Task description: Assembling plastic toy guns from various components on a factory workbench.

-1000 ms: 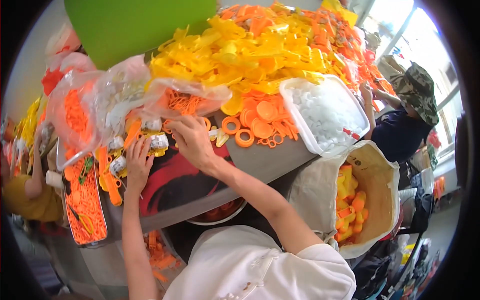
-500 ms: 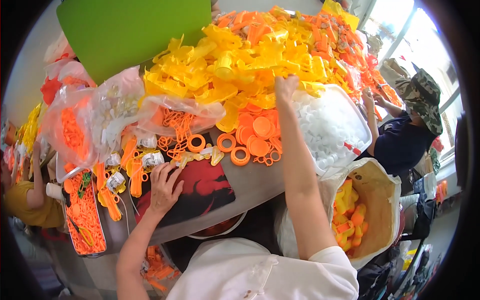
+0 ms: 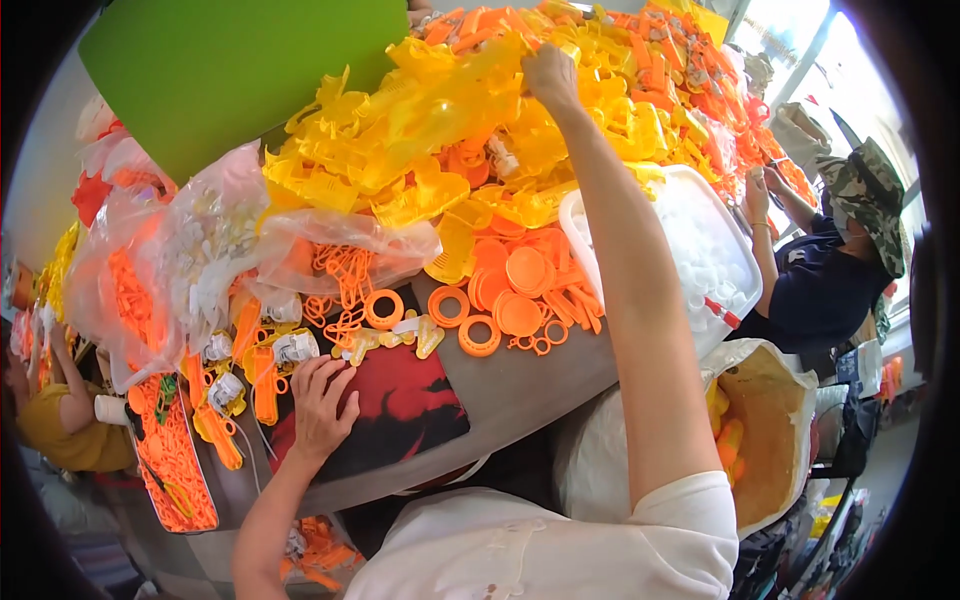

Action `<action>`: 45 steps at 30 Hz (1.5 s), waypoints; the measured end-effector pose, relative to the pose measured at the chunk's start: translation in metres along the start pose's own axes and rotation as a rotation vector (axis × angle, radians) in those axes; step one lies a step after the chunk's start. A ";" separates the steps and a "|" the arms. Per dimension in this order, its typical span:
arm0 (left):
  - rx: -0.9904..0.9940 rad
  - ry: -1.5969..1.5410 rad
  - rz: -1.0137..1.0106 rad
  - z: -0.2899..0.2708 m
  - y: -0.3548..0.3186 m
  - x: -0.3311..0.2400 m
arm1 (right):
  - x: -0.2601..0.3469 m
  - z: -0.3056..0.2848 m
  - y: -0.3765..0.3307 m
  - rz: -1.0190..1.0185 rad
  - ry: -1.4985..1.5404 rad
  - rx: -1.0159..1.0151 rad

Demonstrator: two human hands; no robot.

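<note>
My left hand [image 3: 322,408] lies with fingers spread on a dark mat [image 3: 400,405] with a red pattern. Its fingertips are beside white-and-orange assemblies [image 3: 296,347] and small yellowish pieces [image 3: 380,339]. My right arm stretches over the table to a big heap of yellow plastic parts [image 3: 350,150]. There my right hand [image 3: 552,78] is closed at the heap's far side, apparently on a smeared yellow plastic part [image 3: 470,85]; its fingertips are partly hidden. Orange rings [image 3: 479,336] and orange discs [image 3: 520,312] lie between my hands, nearer to me.
A white tub [image 3: 735,200] of small white caps stands under my right forearm. Right of me is an open sack [image 3: 775,450] with yellow and orange parts. A tray of orange pieces [image 3: 180,470] and plastic bags [image 3: 215,200] sit left. A co-worker in a camouflage hat [image 3: 865,190] works at right.
My right hand has moved farther over the heap and slightly left. Yellow parts have shifted, baring orange and white pieces beneath. My left hand stays on the mat.
</note>
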State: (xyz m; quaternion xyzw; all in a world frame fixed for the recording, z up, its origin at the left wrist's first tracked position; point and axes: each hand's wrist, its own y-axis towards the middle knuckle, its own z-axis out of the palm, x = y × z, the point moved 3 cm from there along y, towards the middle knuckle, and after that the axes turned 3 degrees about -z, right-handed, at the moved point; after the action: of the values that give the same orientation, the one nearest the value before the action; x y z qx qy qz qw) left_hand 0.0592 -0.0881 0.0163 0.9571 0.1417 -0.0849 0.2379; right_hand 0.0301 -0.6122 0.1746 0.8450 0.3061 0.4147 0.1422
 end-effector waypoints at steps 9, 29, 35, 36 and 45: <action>-0.005 0.007 0.003 0.003 0.003 0.003 | -0.015 -0.008 0.034 0.155 0.779 -0.046; -0.012 -0.016 -0.014 -0.001 0.005 0.000 | 0.024 -0.019 0.000 -0.111 0.869 0.682; -0.004 -0.020 -0.013 0.000 0.004 0.001 | -0.004 -0.034 -0.035 0.086 -0.008 0.790; 0.002 -0.010 -0.020 -0.002 0.003 0.002 | 0.005 -0.030 -0.053 0.011 0.190 0.927; -0.002 -0.010 -0.012 0.001 0.006 -0.002 | -0.081 -0.015 0.013 0.176 0.310 0.315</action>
State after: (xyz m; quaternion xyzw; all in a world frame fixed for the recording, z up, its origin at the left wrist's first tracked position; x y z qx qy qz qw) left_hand 0.0591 -0.0944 0.0182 0.9556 0.1464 -0.0911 0.2390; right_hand -0.0152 -0.6737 0.1405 0.8064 0.3102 0.4975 -0.0768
